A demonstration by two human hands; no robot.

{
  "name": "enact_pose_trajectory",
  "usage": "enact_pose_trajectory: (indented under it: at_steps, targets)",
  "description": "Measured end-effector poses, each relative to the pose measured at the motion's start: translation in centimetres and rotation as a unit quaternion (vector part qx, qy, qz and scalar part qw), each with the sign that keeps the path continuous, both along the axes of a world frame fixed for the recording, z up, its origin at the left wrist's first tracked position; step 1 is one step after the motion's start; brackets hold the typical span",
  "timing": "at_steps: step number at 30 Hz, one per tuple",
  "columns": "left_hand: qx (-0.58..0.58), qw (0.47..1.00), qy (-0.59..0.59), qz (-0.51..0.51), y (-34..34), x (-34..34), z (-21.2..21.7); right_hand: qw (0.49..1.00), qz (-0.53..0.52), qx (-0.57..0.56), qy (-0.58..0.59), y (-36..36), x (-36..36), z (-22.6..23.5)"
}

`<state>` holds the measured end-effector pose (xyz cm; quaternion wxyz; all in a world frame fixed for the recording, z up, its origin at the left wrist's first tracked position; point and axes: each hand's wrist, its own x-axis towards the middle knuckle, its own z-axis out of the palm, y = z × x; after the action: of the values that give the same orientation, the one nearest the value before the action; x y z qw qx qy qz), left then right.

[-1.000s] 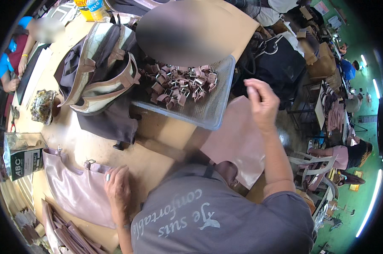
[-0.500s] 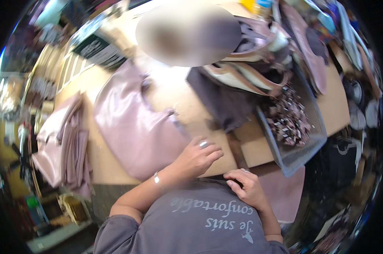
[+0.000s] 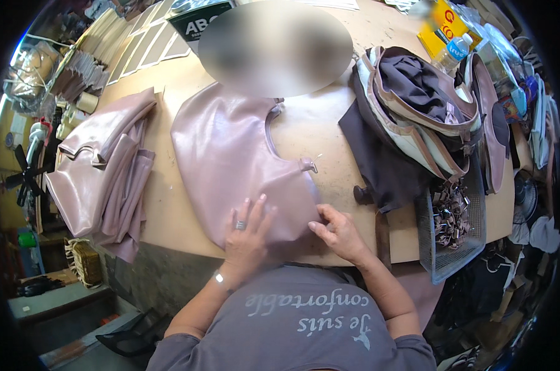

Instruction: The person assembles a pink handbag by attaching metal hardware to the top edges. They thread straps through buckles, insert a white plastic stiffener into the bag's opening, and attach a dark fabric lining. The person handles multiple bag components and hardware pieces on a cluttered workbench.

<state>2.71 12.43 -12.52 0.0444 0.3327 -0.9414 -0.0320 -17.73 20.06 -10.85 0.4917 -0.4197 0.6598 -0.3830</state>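
A dusty-pink leather bag [image 3: 230, 148] lies flat on the table before me, its curved opening facing right. A small metal ring fitting [image 3: 309, 166] sits at a corner of that opening. My left hand [image 3: 247, 235] rests on the bag's near part with its fingers spread; a ring shows on one finger. At the bag's near right edge, my right hand [image 3: 340, 234] has thumb and forefinger closed on the leather. The far end of the bag runs up to a blurred patch that hides what lies there.
Folded pink leather pieces [image 3: 103, 167] lie at left. On the right are stacked unfinished bags [image 3: 416, 93] with dark lining, a grey mesh basket [image 3: 437, 269] of small metal-fitted pieces, a hammer-like tool [image 3: 384, 241], and a water bottle [image 3: 453, 52]. The table's near edge [image 3: 187, 247] is close to me.
My left hand has come down onto the bag and spread its fingers. The right hand has moved from the table's near edge to the bag's edge. The view has shifted.
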Motion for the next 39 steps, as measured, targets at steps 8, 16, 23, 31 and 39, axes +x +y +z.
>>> enact_pose_trajectory:
  at_steps: [8, 16, 23, 31, 39]
  targets:
    - [0.197, 0.980, 0.002, -0.002, -6.1, 6.5, 3.2, 0.988, 0.042, -0.072, 0.132, -2.4, 2.8, -2.0]
    - [0.160, 0.898, 0.298, 0.283, -15.8, 12.4, -1.8, 0.992, -0.063, -0.085, 0.073, -5.1, 4.0, -4.5]
    - [0.203, 0.876, 0.274, 0.341, -16.8, 10.2, -1.6, 0.993, -0.076, -0.074, 0.047, -5.8, 5.0, -6.9]
    - [0.196, 0.890, 0.257, 0.323, -17.3, 11.2, -3.0, 0.981, -0.078, -0.109, 0.137, -6.3, 6.2, -4.6]
    - [0.167, 0.906, 0.278, 0.272, -18.3, 10.6, -3.1, 0.977, -0.082, -0.097, 0.171, -5.9, 5.6, -3.9]
